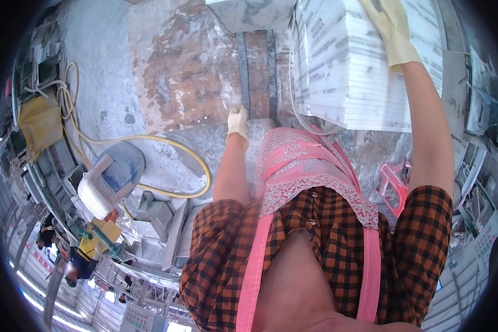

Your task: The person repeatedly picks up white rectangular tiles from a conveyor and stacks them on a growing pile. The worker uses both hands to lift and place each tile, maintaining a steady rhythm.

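A pale rubber glove covers each hand. My right hand lies over the top of a big stack of white, grey-streaked stone slabs. Its fingers look stretched out along the stack, though the tips run past the upper edge of the view. Low beside the pink patterned apron, my left hand hangs with fingers curled in and nothing visible in them. Beyond that hand are the worn brown floor patch and two dark strips. A grey-veined stone block stands at the far edge.
At left, a yellow hose loops over the floor round a blue-and-white plastic stool or container. A yellow cloth or sheet hangs farther left. A pink plastic stool stands close on the right. Another person is at lower left.
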The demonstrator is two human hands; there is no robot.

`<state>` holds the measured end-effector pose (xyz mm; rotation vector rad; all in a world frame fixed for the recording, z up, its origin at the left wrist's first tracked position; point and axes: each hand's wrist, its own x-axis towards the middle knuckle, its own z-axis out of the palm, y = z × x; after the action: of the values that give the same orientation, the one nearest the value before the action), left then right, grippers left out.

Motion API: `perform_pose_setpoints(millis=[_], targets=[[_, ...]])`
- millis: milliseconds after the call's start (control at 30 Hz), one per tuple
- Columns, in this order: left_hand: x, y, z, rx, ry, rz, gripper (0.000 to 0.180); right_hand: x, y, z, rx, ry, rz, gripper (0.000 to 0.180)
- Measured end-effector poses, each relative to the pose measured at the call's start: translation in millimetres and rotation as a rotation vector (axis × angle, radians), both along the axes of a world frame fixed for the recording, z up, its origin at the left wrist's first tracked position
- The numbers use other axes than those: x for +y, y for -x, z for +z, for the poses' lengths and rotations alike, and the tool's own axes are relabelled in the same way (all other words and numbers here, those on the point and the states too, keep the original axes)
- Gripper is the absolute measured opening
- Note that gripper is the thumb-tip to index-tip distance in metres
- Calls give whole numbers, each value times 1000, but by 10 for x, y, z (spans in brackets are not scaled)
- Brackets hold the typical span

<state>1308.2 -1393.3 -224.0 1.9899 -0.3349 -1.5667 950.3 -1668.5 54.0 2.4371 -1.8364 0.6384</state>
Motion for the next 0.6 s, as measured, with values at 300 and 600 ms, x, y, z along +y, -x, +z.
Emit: perform_pose_setpoints(millis=[300,600], targets=[[74,-87,-71,23,-35,-21,31,-8,49,-131,51,3,-33,49],[117,-142,-123,-77,5,-87,32,-25,59,-115,20,-5,14,48]])
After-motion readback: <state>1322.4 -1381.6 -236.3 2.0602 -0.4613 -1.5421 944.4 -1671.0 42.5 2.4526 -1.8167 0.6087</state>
